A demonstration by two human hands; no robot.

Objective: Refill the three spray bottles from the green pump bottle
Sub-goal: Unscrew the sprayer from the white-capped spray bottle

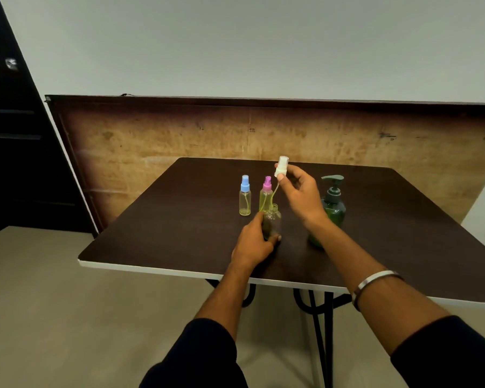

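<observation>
Standing upright on the dark table [157,219], near its middle: a clear spray bottle [273,221] with its neck bare, gripped low around the body by the left hand [254,242], thumb on the near-left side, fingertips wrapped round to the base on the right. Directly above and a little to the right, raised well clear of the bottle's mouth: a white spray cap [281,166], pinched between thumb and forefinger of the right hand [301,196], remaining fingers loosely curled. Hanging from the cap, a thin yellowish dip tube [273,196], curving down toward the open neck; whether its tip sits inside the mouth or just above it cannot be told.

Just behind the held bottle, touching or nearly so in this view: a pink-capped spray bottle [266,193], upright, yellowish in tint. To its left, apart by a small gap: a blue-capped spray bottle [245,196], upright, cap on, tube visible inside. To the right, partly hidden behind the right wrist: the green pump bottle [333,203], upright, pump head pointing left.

On the right forearm, a silver bangle [375,281]; dark sleeves pushed up on both arms. Behind the table, a worn brown board [151,135] against a pale wall.
</observation>
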